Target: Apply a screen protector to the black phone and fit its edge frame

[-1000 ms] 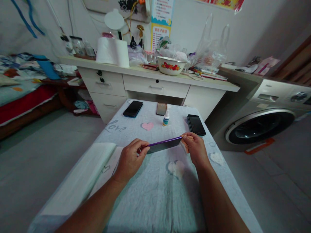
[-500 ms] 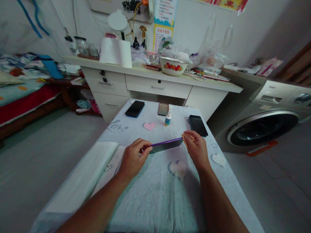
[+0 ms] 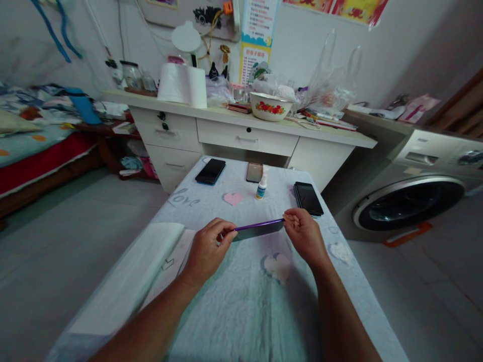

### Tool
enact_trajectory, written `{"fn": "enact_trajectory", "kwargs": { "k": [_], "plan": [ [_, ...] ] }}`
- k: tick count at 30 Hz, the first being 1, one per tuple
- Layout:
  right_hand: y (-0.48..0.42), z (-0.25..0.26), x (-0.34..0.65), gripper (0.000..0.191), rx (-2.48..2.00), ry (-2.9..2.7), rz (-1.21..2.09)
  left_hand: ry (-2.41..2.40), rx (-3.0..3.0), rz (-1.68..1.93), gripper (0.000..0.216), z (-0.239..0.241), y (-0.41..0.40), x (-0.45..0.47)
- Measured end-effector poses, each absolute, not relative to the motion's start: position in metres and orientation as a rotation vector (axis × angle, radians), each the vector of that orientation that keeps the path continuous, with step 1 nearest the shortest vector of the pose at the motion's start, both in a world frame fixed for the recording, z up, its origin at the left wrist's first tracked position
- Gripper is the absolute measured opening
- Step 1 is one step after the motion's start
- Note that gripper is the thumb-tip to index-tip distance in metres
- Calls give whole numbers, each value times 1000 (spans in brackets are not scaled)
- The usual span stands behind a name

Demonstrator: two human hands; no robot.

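Observation:
A purple-edged phone [image 3: 258,229] is held edge-on a little above the cloth-covered table [image 3: 241,301]. My left hand [image 3: 207,249] pinches its left end with curled fingers. My right hand [image 3: 305,236] grips its right end, fingers closed; an orange-white scrap seen there earlier is hidden now. Further back on the table lie a black phone [image 3: 210,171] at the left, a brownish phone [image 3: 254,172] in the middle and a black phone [image 3: 308,198] just beyond my right hand. A small white dropper bottle [image 3: 260,188] stands upright between them.
A folded white cloth [image 3: 132,276] lies along the table's left edge. Behind the table stands a white desk [image 3: 245,136] with drawers, a paper roll, a flowered bowl and plastic bags. A washing machine [image 3: 411,196] is at the right, a bed [image 3: 33,146] at the left.
Both hands stayed on the phone; it has tipped slightly flatter and lower. The view has shifted a little downward and forward.

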State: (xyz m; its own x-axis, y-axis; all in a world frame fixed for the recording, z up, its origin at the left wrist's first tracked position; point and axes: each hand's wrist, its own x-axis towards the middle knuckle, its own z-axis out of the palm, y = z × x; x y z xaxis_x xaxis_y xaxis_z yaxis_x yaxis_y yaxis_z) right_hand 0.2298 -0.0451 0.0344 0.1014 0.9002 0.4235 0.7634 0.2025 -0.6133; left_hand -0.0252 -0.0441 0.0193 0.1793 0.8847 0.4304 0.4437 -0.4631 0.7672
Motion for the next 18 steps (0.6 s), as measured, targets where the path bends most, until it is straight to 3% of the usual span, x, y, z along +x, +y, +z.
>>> {"fn": "enact_trajectory", "kwargs": {
  "k": [10, 18],
  "plan": [
    [-48, 40, 226, 18, -1604, -1659, 220, 1256, 1947, 1241, 7, 18, -43, -25],
    [-51, 39, 214, 9, -1537, -1739, -63, 1260, 1927, 1246, 7, 20, -44, -24]
  ]
}}
